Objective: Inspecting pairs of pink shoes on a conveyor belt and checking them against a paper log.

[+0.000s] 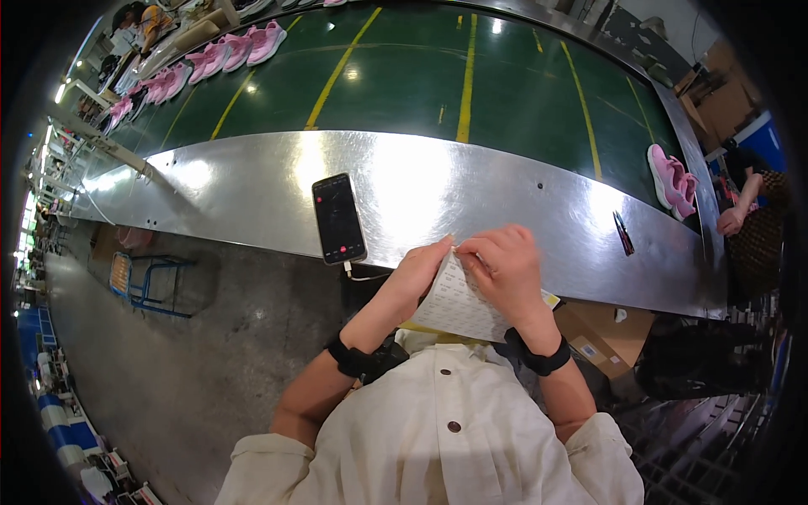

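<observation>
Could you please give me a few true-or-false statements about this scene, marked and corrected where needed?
1. The left hand and right hand meet at the top of a white printed paper sheet. True.
2. A dark-screened rectangular smartphone lies on the shiny silver metal ledge. True.
3. The smartphone has no cable attached. False: a thin white cable is plugged into its lower end.
4. Both wrists are bare. False: each wears a black wristband.
5. Pink, pale-soled shoes appear only at the left. False: two more are at the far right.
</observation>
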`<state>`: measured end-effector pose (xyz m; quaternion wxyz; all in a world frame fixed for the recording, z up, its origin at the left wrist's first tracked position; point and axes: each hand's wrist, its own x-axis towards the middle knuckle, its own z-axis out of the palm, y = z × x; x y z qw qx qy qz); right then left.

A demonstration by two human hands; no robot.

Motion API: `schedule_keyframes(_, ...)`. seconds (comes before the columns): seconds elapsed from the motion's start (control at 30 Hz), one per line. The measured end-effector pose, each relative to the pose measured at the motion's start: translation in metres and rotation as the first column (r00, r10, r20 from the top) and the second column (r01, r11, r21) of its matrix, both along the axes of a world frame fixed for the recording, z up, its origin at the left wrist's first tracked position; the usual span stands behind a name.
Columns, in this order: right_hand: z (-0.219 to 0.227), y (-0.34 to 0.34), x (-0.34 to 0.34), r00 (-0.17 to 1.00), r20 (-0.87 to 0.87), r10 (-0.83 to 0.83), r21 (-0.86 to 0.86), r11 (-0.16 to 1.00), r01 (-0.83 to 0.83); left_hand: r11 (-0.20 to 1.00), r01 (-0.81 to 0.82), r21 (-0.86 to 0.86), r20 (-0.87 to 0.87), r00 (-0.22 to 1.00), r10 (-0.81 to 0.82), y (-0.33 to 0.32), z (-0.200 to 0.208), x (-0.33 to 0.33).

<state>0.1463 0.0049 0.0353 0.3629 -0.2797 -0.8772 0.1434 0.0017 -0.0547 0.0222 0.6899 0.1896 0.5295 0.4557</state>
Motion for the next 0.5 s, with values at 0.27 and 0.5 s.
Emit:
schedule_keyframes(0.27,-0.009,0.004,0.003,0.996,-0.083,-0.029,-0.034,0.999,0.026,0.996,-0.034,0.083,0.069,0.997,0.028,0.007,-0.006,0.002)
schedule_keyframes(0.5,-0.02,-0.003,-0.007,0.998,-0.068,-0.002,0.059,0.998,0.006,0.998,-0.054,0.013,0.136,0.989,0.052,-0.002,-0.016,-0.015)
